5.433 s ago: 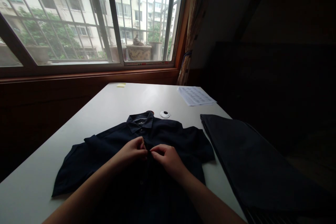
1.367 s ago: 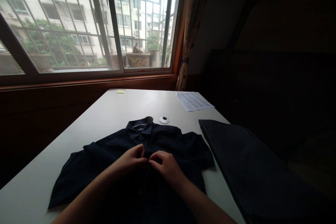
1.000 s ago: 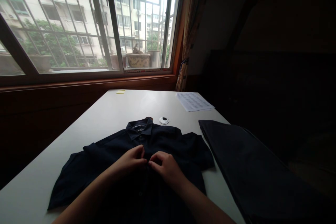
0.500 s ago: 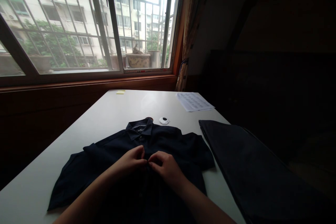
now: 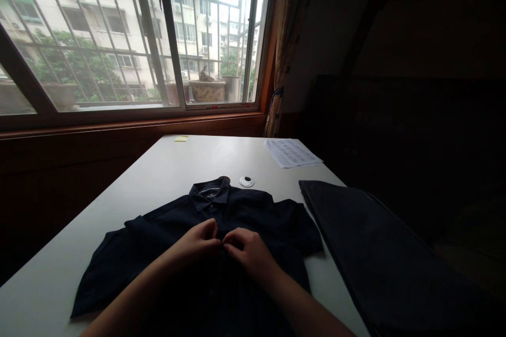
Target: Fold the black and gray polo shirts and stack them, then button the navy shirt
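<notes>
A dark navy short-sleeved shirt [image 5: 158, 237] lies face up, its collar toward the window and its sleeves spread to both sides. My left hand [image 5: 203, 237] is closed, pinching the shirt's front placket below the collar. Close against it, my right hand [image 5: 245, 246] pinches the same strip of cloth between thumb and fingertips. The fingertips of both hands nearly touch. Whatever button or buttonhole lies between them is too dark and small to make out. Another button shows near the collar.
The shirt rests on a white table [image 5: 134, 184]. Folded dark trousers or similar cloth [image 5: 367, 242] hang over its right side. Beyond the collar sits a round white object with a black centre [image 5: 247, 181]. Printed sheets [image 5: 292, 152] and a yellow sticky note [image 5: 181, 138] lie farther back.
Since the earliest frame the view has tilted up slightly. Both hands stay at the placket, pinching the cloth; over the last second they have barely moved.
</notes>
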{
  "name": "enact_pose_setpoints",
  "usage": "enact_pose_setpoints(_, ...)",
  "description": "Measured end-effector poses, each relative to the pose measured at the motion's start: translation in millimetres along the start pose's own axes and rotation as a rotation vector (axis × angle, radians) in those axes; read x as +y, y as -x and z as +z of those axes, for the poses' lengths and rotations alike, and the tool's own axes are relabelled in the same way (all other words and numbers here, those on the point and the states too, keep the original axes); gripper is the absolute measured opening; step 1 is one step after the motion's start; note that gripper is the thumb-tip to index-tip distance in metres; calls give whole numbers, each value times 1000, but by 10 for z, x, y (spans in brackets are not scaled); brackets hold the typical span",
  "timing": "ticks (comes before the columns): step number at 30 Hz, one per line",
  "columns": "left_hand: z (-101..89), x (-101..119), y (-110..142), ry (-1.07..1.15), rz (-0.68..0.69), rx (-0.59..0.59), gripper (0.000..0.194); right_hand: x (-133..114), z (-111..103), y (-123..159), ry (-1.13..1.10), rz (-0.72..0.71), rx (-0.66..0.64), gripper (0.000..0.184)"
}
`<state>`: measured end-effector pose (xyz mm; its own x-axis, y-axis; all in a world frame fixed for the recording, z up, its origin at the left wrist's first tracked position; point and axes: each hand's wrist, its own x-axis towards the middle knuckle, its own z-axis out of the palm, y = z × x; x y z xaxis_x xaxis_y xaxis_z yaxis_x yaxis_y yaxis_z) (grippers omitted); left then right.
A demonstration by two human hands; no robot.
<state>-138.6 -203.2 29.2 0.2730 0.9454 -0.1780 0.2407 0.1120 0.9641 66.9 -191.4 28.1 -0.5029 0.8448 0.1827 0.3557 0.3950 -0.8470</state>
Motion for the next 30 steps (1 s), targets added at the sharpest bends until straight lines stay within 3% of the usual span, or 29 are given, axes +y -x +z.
enact_pose_setpoints(30,36,73,16,71,23,-4,25,53,9,12,17,-16,-66,13)
